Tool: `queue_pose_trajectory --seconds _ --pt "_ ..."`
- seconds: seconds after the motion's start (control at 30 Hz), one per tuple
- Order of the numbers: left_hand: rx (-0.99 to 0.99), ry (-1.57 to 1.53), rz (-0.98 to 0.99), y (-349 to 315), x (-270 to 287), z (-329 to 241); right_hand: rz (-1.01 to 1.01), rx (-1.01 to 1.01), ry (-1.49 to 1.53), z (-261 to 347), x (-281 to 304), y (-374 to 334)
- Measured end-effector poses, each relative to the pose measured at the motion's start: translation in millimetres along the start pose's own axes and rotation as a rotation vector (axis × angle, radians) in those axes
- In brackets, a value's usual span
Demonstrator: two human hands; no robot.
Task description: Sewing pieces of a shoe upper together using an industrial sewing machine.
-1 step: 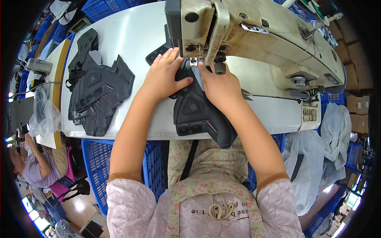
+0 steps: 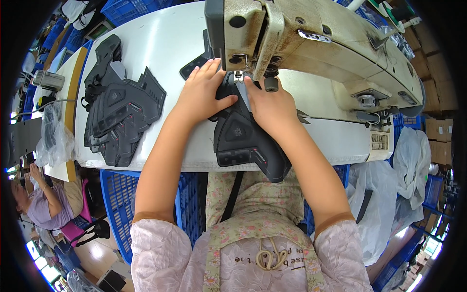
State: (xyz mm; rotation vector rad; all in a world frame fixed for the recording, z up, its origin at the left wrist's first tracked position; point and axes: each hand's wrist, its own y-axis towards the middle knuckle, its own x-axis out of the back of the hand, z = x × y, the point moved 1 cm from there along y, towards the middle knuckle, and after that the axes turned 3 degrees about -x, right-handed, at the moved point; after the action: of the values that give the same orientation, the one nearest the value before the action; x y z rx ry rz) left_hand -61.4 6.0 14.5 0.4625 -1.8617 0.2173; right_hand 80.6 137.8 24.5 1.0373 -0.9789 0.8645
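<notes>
The left grip point(image 2: 202, 97) lies open on the dark piece point(image 2: 238, 136), which extends from beneath both grips past the near edge of the bench point(image 2: 170, 39). The right grip point(image 2: 273, 107) touches it too (the sewing machine point(image 2: 335, 51) partly hides those fingers, so their closure cannot be told). Left of both, similar pieces point(image 2: 124, 109) overlap.

Machine head point(image 2: 245, 36) overhangs right fingers point(image 2: 249, 85); gap between left forearm point(image 2: 162, 165), black stack point(image 2: 119, 114).
</notes>
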Motion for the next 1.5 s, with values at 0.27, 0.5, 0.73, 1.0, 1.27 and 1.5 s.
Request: queue_pose_trajectory --seconds 0.27,0.5,0.73,1.0,1.27,1.5 --pt "-0.002 0.147 -0.097 -8.8 13.5 -34.2 -0.005 0.017 -0.005 -14.8 5.9 5.8" --pt "0.008 0.139 -0.271 -25.5 -7.6 -54.7 0.144 -0.079 0.041 -21.2 21.6 3.2" --pt "-0.127 0.134 -0.094 -27.9 7.1 -21.0 0.161 0.151 0.044 -34.1 34.7 -19.6" --pt "-0.159 0.044 -0.065 -29.9 5.4 -12.5 0.205 0.176 0.101 -25.9 22.9 -28.0" --pt "-0.176 0.006 -0.098 -28.8 4.2 -11.2 0.139 0.125 0.103 -17.4 13.8 -36.0" --pt "-0.202 0.062 -0.124 -26.8 2.4 -8.4 0.11 0.113 0.113 -22.1 9.1 -35.9"
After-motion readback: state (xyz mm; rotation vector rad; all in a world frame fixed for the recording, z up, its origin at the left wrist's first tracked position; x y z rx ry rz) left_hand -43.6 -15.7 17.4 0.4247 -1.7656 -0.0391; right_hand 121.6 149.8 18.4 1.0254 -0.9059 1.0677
